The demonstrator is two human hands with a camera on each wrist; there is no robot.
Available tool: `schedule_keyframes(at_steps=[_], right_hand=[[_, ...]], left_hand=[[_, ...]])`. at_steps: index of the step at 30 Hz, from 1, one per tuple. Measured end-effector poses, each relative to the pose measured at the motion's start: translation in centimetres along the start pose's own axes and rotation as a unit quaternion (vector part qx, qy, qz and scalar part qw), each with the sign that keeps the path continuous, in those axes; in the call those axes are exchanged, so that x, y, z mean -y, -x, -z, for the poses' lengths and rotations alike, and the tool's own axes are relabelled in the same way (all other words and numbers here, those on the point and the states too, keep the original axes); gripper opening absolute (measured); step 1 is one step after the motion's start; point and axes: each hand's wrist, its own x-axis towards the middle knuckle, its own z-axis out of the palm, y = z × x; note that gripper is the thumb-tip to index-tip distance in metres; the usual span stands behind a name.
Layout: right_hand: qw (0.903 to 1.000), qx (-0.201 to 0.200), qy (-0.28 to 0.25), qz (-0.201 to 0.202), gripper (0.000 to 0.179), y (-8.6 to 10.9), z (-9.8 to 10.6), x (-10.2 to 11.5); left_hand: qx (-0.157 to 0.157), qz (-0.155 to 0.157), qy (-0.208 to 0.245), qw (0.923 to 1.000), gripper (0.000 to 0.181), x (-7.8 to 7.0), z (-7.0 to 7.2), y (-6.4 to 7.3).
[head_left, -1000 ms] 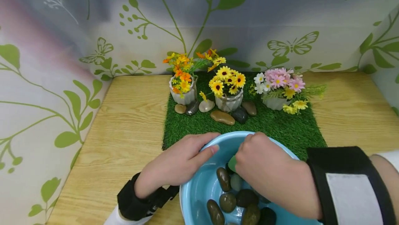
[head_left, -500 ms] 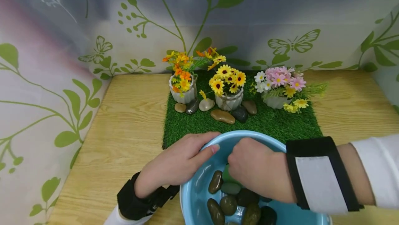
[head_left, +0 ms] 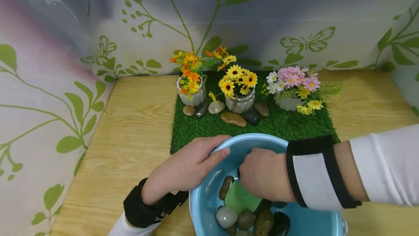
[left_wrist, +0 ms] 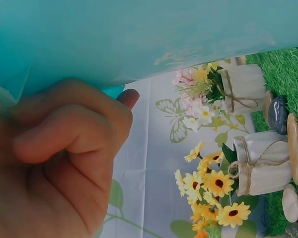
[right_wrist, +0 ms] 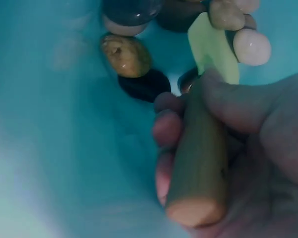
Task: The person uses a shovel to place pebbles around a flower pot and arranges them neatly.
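Observation:
A light-blue basin (head_left: 262,136) with stones in it stands at the front. My left hand (head_left: 188,165) grips its left rim, thumb over the inner side and fingers outside. Inside the basin my right hand (head_left: 265,174) holds a small trowel with a wooden handle (right_wrist: 198,158) and a flat light-green blade (head_left: 243,198). The blade lies among the stones; a pale grey stone (head_left: 226,217) and a brown round stone (head_left: 245,219) are close to it. In the right wrist view, fingers wrap the handle and the thumb lies along it near the blade.
Behind the basin lies a green turf mat (head_left: 196,128) on the wooden table (head_left: 137,119). It bears three flowerpots, with orange (head_left: 191,96), yellow (head_left: 240,103) and pink flowers (head_left: 292,78). Several stones, including a long tan stone (head_left: 233,119), lie before the pots.
My right hand has moved left and lower in the basin, and more of the green blade shows. The stones have shifted, and a pale grey stone has come into sight. My left hand stays on the rim.

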Motion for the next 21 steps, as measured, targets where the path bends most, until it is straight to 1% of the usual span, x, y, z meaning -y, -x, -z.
schedule_keyframes(at_steps=[3, 6, 8, 11, 13, 15, 17, 20, 21], right_hand=[[0.9984, 0.030, -0.027, -0.040, 0.017, -0.4, 0.3, 0.2], [0.9931, 0.058, -0.053, -0.087, 0.019, -0.9, 0.6, 0.7], [0.9905, 0.067, -0.066, -0.100, 0.020, -1.1, 0.6, 0.8], [0.9919, 0.058, -0.072, -0.087, 0.023, -1.0, 0.5, 0.6], [0.9936, 0.047, -0.077, -0.069, 0.023, -0.7, 0.2, 0.3], [0.9951, 0.026, -0.086, -0.043, 0.025, -0.6, 0.1, 0.1], [0.9936, 0.025, -0.108, -0.024, 0.026, -0.7, 0.1, 0.0], [0.9924, 0.032, -0.117, 0.020, 0.029, -0.9, 0.3, -0.3], [0.9920, 0.041, -0.115, 0.032, 0.029, -0.9, 0.3, -0.3]], left_hand=[[0.002, -0.001, -0.001, 1.0000, 0.034, 0.0, 0.0, -0.1], [0.001, -0.002, -0.005, 1.0000, 0.035, -0.1, 0.0, -0.1], [0.001, -0.001, -0.005, 1.0000, 0.034, -0.1, 0.0, -0.1], [0.000, 0.001, -0.007, 1.0000, 0.034, -0.1, 0.0, 0.0], [-0.001, 0.003, -0.004, 1.0000, 0.033, -0.1, 0.0, -0.1], [-0.002, 0.004, -0.004, 1.0000, 0.032, -0.1, 0.1, 0.0], [-0.002, 0.005, -0.002, 1.0000, 0.031, -0.1, 0.1, 0.1], [-0.002, 0.004, 0.000, 1.0000, 0.030, -0.1, 0.1, 0.1], [-0.002, 0.003, 0.001, 1.0000, 0.030, -0.1, 0.1, 0.1]])
